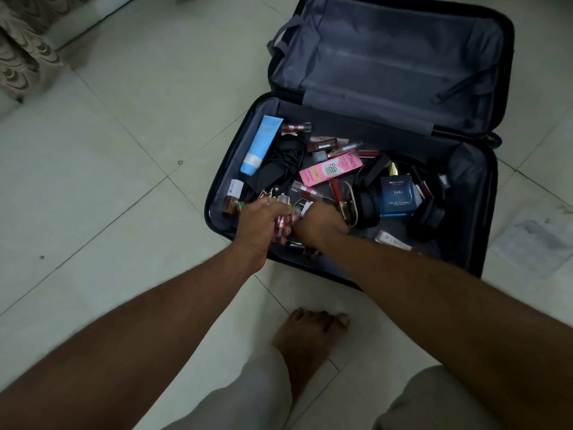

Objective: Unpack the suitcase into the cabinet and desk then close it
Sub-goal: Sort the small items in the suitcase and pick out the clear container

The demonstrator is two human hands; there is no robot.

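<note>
on the pale tiled floor (130,169) a dark suitcase (493,193) lies wide open, its lid (400,57) folded back and lined with grey cloth, with a loose strap across it. the near half is strewn with small things: a light blue tube (261,145) along the left edge, a tangle of black cable (286,156) beside it, a pink box (330,169) lying slantwise near the middle, a blue cologne bottle (397,195) with a gold top to the right, black headphones (369,203) curving around that bottle, and several small red-tinted vials and sticks scattered between them. grout lines cross the floor at an angle, a patterned brown cloth (21,54) hangs at the upper left corner, and a smudged patch marks the tile at the right. both bare arms reach down from the bottom of the view into the near left part of the case. the left hand (263,220) has its fingers curled around a cluster of small vials (283,217) with pinkish contents. the right hand (321,223) is just beside it, knuckles up and fingers bent down among the clutter; whether it has hold of anything cannot be told. a bare foot (310,339) stands on the tile just short of the case, between the two arms.
</note>
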